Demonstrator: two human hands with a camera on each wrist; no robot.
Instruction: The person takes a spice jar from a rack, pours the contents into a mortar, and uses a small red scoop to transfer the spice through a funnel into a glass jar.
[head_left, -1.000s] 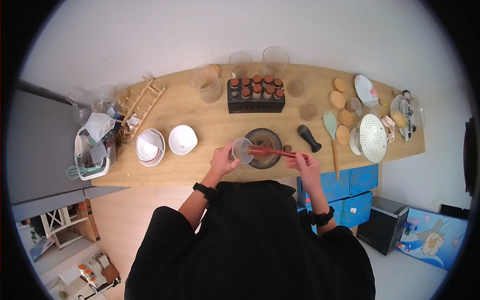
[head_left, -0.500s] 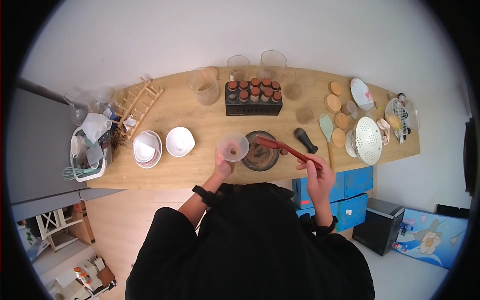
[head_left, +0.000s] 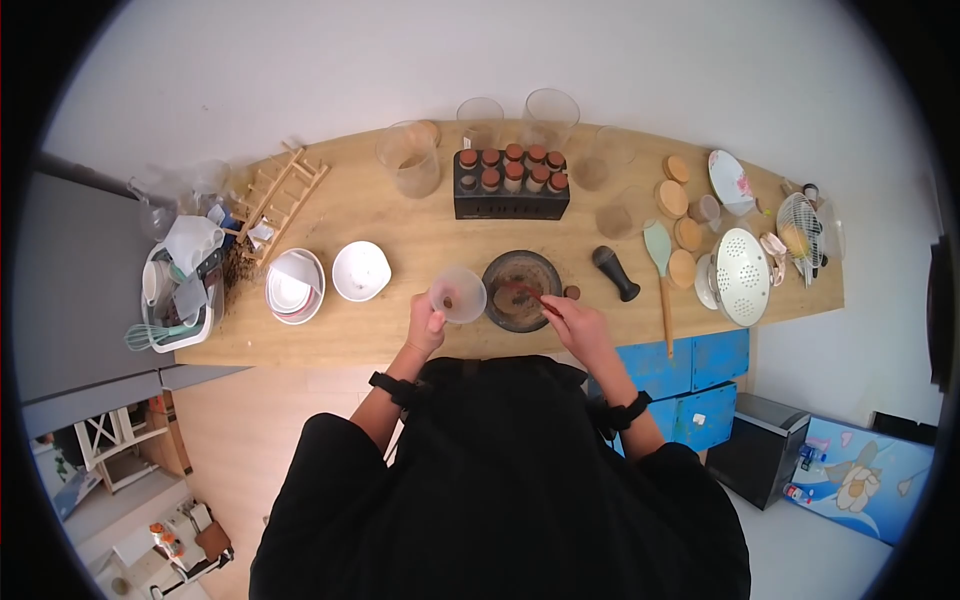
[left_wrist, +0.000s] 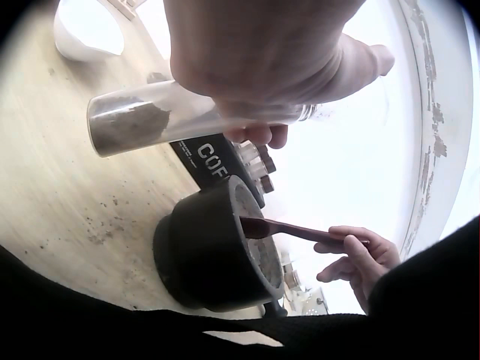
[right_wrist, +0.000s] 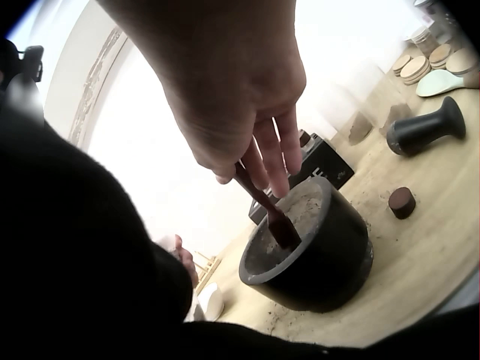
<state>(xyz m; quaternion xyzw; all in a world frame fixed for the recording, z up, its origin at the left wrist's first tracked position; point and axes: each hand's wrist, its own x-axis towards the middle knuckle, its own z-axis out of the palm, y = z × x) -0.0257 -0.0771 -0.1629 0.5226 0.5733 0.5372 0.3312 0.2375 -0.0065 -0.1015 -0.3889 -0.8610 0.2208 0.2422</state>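
Observation:
My left hand (head_left: 426,325) grips a clear tube (head_left: 459,294) just left of the dark mortar (head_left: 522,326); the left wrist view shows brown powder in the bottom of this tube (left_wrist: 131,124). My right hand (head_left: 581,328) pinches the handle of a dark red spoon (right_wrist: 280,225), whose head is down inside the mortar (right_wrist: 330,262) among brown powder. A small brown stopper (right_wrist: 402,202) lies beside the mortar. The black pestle (head_left: 615,274) lies to the right.
Behind the mortar stands a black rack (head_left: 511,206) of stoppered tubes, with clear jars (head_left: 410,165) around it. White bowls (head_left: 361,271) sit to the left. A green spatula (head_left: 665,290), wooden lids (head_left: 682,269) and a white colander (head_left: 741,278) lie right.
The spoon has gone from above the mortar down into it, and my right hand has moved left and inward with it. My left hand has drawn the tube a little left, off the mortar.

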